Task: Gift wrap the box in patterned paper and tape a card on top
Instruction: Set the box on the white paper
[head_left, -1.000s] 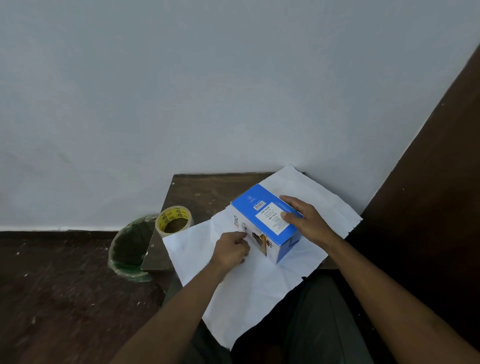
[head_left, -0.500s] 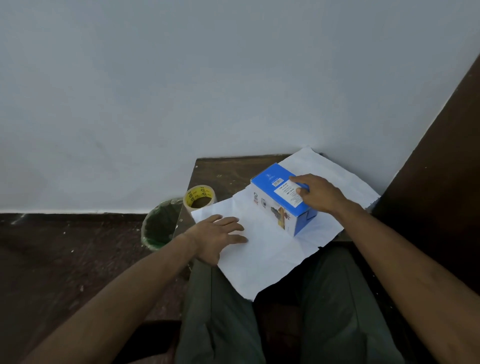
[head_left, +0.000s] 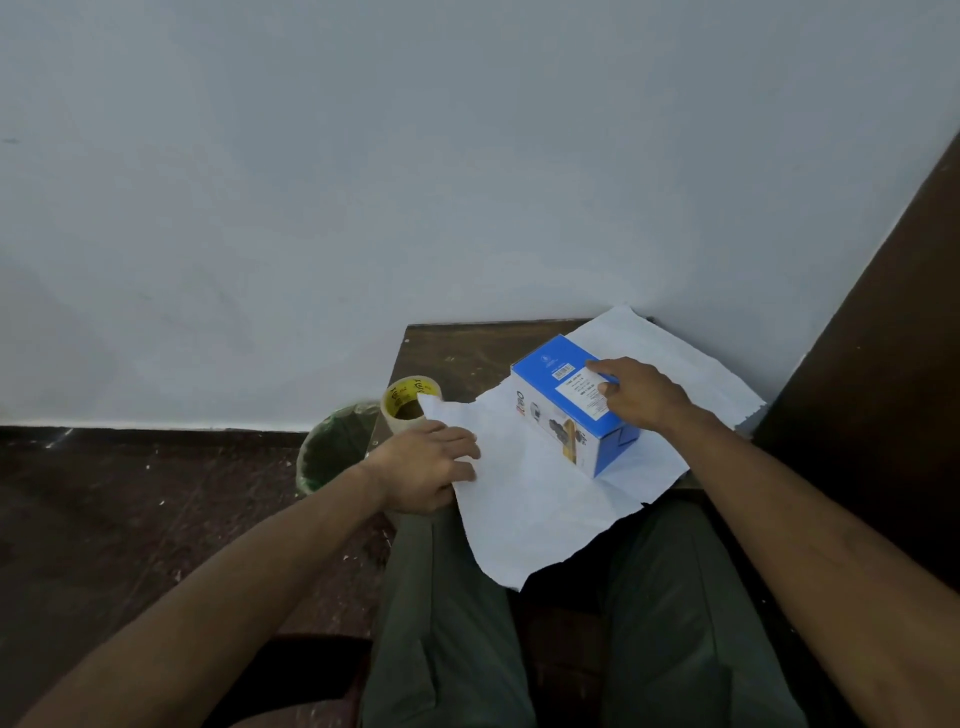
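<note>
Cardboard box (head_left: 571, 402), blue-topped and stiff, sits on the white paper sheet (head_left: 540, 499); it looks light and easy to shift. The right hand (head_left: 636, 397) rests on the box's top, fingers loosely bent, steadying it without gripping. Left of the box, the left hand (head_left: 426, 467) takes the sheet's edge, fingers on top; whether the thumb pinches underneath, I cannot tell. The thin paper probably tears easily, so lift by edges. Beyond that, a tape roll (head_left: 408, 402); further left, a green-lined bin (head_left: 332, 452), contents indiscernible.
</note>
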